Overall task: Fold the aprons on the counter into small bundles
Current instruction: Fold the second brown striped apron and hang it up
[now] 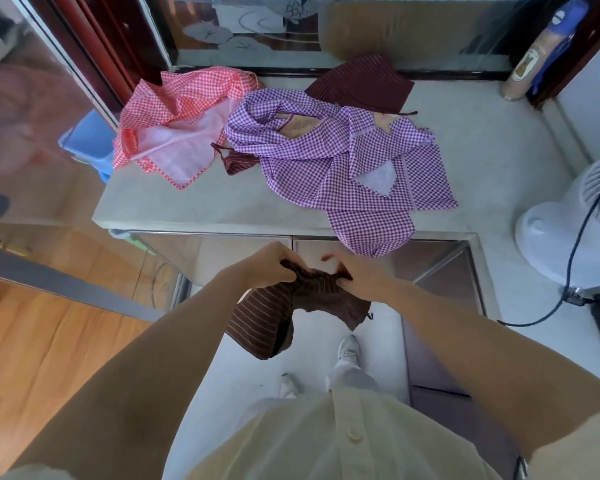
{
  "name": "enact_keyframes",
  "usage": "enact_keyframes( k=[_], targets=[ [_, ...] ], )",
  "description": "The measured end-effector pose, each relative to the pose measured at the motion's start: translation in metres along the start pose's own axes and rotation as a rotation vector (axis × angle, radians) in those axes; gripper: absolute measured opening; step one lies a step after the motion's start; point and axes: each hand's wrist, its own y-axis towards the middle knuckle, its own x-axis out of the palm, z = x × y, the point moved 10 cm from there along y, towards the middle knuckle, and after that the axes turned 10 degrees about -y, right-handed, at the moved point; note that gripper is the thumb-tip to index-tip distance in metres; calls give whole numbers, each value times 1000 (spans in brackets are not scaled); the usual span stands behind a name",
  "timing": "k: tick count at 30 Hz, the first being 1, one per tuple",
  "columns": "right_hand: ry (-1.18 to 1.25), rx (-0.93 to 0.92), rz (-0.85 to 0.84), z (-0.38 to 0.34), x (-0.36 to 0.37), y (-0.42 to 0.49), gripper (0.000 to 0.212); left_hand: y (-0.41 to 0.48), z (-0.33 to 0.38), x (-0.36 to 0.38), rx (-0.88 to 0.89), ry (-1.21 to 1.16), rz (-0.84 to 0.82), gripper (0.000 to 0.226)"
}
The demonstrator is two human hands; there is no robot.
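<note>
Left hand (269,265): 6 o'clock, fingers curled tight on the top edge of the striped maroon apron (264,320).
Right hand (354,275): just beside the left, pinching the same edge.
Striped maroon apron: hangs in the air, short of the counter (187,206).
Purple check apron (326,161): loose heap, counter centre; corner overhangs the front edge.
Red check apron (181,109): crumpled, 10 o'clock.
Second maroon apron (361,84): 12 o'clock, back edge.

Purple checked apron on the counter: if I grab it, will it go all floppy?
Probably floppy: the purple checked apron lies in soft folds and droops over the counter edge, like the striped apron sagging from the left hand and right hand. Likely light, being thin cloth. Tugged, it might slide off, since part hangs down.
</note>
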Motion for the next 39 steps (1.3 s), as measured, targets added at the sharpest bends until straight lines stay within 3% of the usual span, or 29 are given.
enact_keyframes(
  k=[3, 7, 12, 14, 17, 20, 23, 26, 29, 32, 35, 39],
  targets=[
    [-14, -134, -46, -35, 16, 0, 63, -16, -10, 7, -8, -6, -64, 35],
    [-120, -272, -159, -80, 46, 1, 38, -32, -24, 8, -13, -22, -124, 38],
    [-200, -300, -167, -92, 61, 1, 29, -47, -43, -4, -27, -1, -111, 37],
    [-305, -273, -189, -87, 64, 0, 28, -49, -48, -15, -26, 22, -59, 35],
    [-530, -153, -367, -63, 78, -7, 28, -49, -50, -27, -13, 36, -11, 32],
    [-443, 23, -415, -36, 78, -9, 22, -43, -49, -35, -4, 72, 18, 29],
    [-185, 229, -244, -4, 44, -6, 16, -33, -51, -47, -18, 185, 47, 17],
    [129, 436, 82, 38, -16, -7, 14, -21, -45, -57, -21, 220, 38, 4],
    [413, 595, 417, 72, -77, -2, 13, 3, -15, -66, 26, 162, 52, 10],
    [685, 642, 771, 87, -138, 8, 5, 34, 30, -79, 124, 175, 139, 17],
    [514, 562, 1079, 87, -220, 23, 10, 67, 77, -100, 212, 199, 230, 25],
    [180, 339, 1146, 87, -304, 67, 16, 121, 118, -148, 258, 248, 387, 21]
  ],
)
